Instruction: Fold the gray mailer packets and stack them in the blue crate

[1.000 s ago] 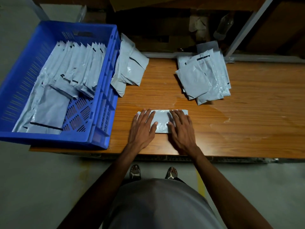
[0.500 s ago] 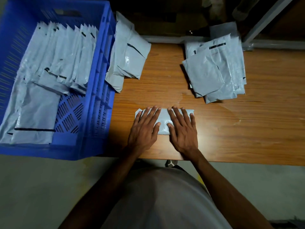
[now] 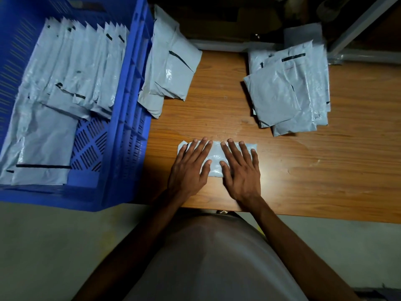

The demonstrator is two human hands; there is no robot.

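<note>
Both hands, left hand and right hand, lie flat with straight fingers, pressing the folded gray packet on the table beside the blue crate

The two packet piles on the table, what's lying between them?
Only bare wooden table between the left pile and the right pile, per the head view.

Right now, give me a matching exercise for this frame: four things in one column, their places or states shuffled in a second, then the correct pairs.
Things
1. folded packet
2. blue crate
3. right-hand pile
4. leaning bundle

Places or states
A. propped against the crate's outer wall
B. pressed flat under the left hand and right hand
C. lying apart at the table's far right
D. holds a row of packets

Pairs: 1-B, 2-D, 3-C, 4-A
</note>
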